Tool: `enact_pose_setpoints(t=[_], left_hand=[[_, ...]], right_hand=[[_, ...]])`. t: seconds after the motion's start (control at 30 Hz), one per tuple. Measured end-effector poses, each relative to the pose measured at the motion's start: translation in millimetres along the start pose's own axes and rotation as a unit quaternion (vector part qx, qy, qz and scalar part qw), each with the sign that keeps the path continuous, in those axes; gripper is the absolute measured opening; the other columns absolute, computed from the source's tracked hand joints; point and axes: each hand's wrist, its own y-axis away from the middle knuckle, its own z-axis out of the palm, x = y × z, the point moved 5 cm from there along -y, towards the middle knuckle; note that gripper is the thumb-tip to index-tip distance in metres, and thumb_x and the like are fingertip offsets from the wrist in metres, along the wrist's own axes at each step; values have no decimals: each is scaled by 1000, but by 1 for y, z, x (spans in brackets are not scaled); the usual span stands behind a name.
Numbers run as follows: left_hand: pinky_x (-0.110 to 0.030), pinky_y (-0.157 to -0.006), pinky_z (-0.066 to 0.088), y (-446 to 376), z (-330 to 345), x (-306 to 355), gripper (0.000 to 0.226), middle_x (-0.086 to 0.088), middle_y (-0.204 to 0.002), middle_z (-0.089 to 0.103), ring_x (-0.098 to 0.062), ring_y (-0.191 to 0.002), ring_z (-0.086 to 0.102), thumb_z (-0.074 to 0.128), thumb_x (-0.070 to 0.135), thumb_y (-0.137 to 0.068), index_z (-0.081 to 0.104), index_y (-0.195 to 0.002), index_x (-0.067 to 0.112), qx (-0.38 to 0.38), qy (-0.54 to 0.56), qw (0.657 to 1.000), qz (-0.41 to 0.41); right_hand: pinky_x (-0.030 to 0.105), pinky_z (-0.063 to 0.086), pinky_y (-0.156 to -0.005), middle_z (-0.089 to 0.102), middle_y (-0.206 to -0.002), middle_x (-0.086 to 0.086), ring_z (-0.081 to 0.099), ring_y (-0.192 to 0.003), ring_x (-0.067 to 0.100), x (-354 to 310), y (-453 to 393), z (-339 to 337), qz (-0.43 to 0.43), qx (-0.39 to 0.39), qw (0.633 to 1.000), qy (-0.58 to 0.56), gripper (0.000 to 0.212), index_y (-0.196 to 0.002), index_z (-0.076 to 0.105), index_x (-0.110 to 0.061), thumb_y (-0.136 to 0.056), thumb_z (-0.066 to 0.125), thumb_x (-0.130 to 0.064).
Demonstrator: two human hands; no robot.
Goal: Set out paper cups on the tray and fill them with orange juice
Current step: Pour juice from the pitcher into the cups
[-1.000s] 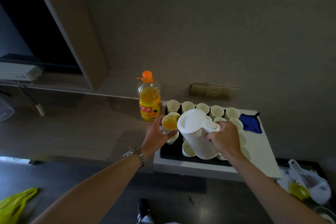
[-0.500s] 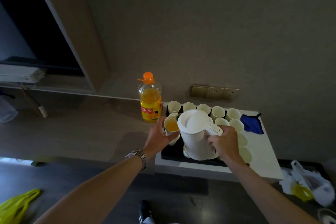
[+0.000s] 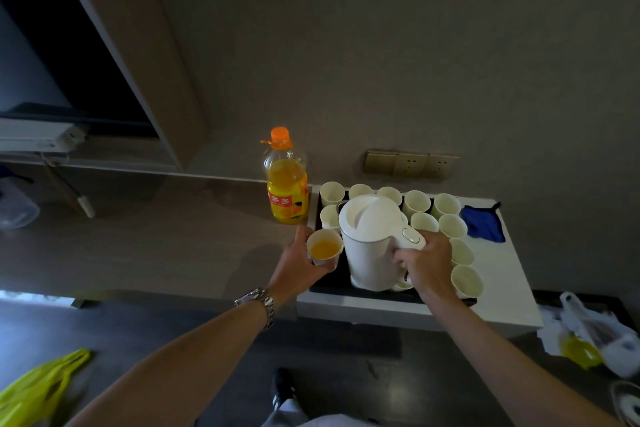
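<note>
- While a small white paper cup part-filled with orange juice [image 3: 324, 249] is gripped by the curled fingers of the left hand [image 3: 298, 267], it is held at the front left corner of the flat black tray [image 3: 329, 282]; whether it rests on the tray cannot be told.
- The handle of a white plastic electric kettle [image 3: 372, 242] is gripped by the right hand [image 3: 424, 262], and the kettle is held upright over the tray, its lid closed.
- Empty white paper cups [image 3: 446, 205] are set in rows across the back and down the right side of the tray, some hidden behind the kettle.
- The tray is carried by a white bench [image 3: 502, 274], on whose far right corner a crumpled blue cloth [image 3: 482, 225] is laid.
- A clear plastic bottle of orange juice with an orange cap [image 3: 286, 180] is stood just left of the tray, near the held cup.
- A metal wristwatch [image 3: 259, 303] is worn on the left wrist.
</note>
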Motion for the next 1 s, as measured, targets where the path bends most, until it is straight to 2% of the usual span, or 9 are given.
enact_pose_setpoints(t=[0.07, 0.13, 0.2, 0.27, 0.4, 0.53, 0.63, 0.83, 1.0], left_hand=[[-25, -82, 60, 4, 5, -6, 73, 14, -116, 65, -7, -103, 68, 88, 48, -74, 41, -128, 32, -8, -13, 1000, -4], [-26, -80, 61, 8, 9, -10, 70, 13, -115, 64, -6, -100, 68, 89, 46, -75, 41, -125, 30, -16, -27, 999, -7], [-28, -78, 62, 11, 12, -14, 69, 13, -113, 64, -4, -96, 68, 88, 46, -76, 41, -123, 29, -20, -39, 999, -8], [-28, -76, 63, 14, 16, -18, 69, 14, -110, 64, -3, -93, 69, 88, 49, -75, 40, -122, 30, -25, -46, 999, -11], [-22, -74, 58, 16, 22, -26, 71, 16, -109, 64, -1, -92, 67, 87, 55, -75, 40, -123, 32, -17, -50, 998, -22], [-25, -77, 60, 14, 29, -32, 70, 15, -110, 65, -2, -94, 68, 87, 53, -76, 40, -124, 31, -9, -36, 999, -32], [-21, -75, 56, 12, 33, -35, 70, 16, -110, 64, -3, -95, 67, 88, 49, -77, 40, -125, 31, -13, -37, 998, -42], [-20, -75, 53, 8, 42, -41, 70, 12, -111, 62, -9, -97, 67, 89, 38, -80, 39, -128, 26, -32, -45, 997, -54], [-28, -74, 57, 8, 47, -53, 65, 8, -108, 64, -11, -94, 68, 88, 40, -79, 41, -121, 26, -28, -60, 995, -75]], right_hand=[[51, 51, -54, 63, -69, 28, 58, -67, 40, 1, 1, -2, 10, 7, 1000, -5, 15, -65, 62, 4, -57, 72, -4], [54, 54, -60, 65, -71, 27, 59, -69, 31, 1, 3, -4, 15, 9, 1000, -8, 12, -66, 63, 4, -63, 74, 5], [50, 56, -66, 67, -72, 18, 61, -71, 22, 1, 5, -8, 24, 16, 999, -14, 21, -66, 65, -5, -68, 74, 14], [45, 55, -67, 67, -71, 12, 60, -71, 18, 2, 6, -10, 32, 19, 999, -26, 27, -65, 65, -11, -68, 74, 14], [41, 48, -60, 62, -66, 23, 55, -65, 23, 8, 3, -15, 30, 28, 999, -33, 18, -61, 59, 0, -62, 73, 12], [44, 53, -61, 66, -69, 18, 62, -69, 26, 12, 2, -23, 29, 32, 999, -27, 20, -65, 64, -1, -67, 72, 16], [45, 57, -64, 70, -73, 11, 66, -75, 24, 16, 2, -26, 33, 32, 999, -25, 25, -69, 67, -9, -69, 73, 15], [29, 52, -63, 69, -75, 0, 65, -79, 14, 16, 4, -34, 26, 47, 999, -7, 36, -71, 65, -23, -74, 75, 11], [37, 57, -66, 69, -75, 1, 65, -78, 16, 20, 1, -37, 42, 48, 998, -13, 37, -69, 65, -23, -74, 75, 12]])
